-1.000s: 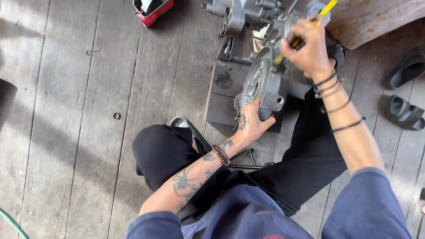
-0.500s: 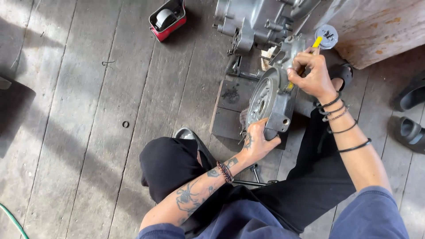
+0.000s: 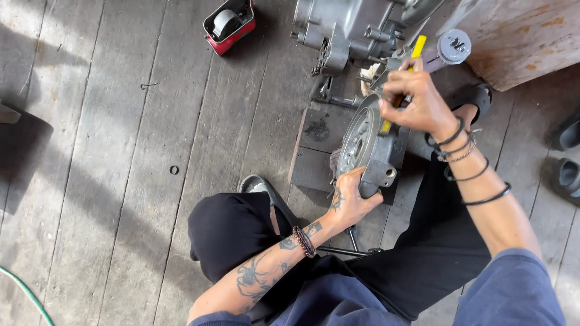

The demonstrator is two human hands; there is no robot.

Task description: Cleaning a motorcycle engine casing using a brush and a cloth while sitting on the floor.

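Observation:
A grey metal engine case [image 3: 370,143] stands on edge on a dark wooden block [image 3: 314,151]. My left hand [image 3: 350,199] grips its lower near edge and steadies it. My right hand [image 3: 417,104] is closed around a yellow-handled tool [image 3: 417,47], which is pressed against the case's upper rim. The tool's tip is hidden behind my fingers. Bracelets ring both wrists.
A larger engine block [image 3: 350,27] sits beyond the case. A red tin with a roll inside [image 3: 229,24] lies at the top. A rusty wooden bench [image 3: 519,36] is at the top right, sandals [image 3: 565,157] at the right, a small ring [image 3: 174,170] on the planks.
The view has shifted, so everything sits lower in frame. My right hand with the yellow tool has come down a little along the case's rim. My left hand keeps its hold.

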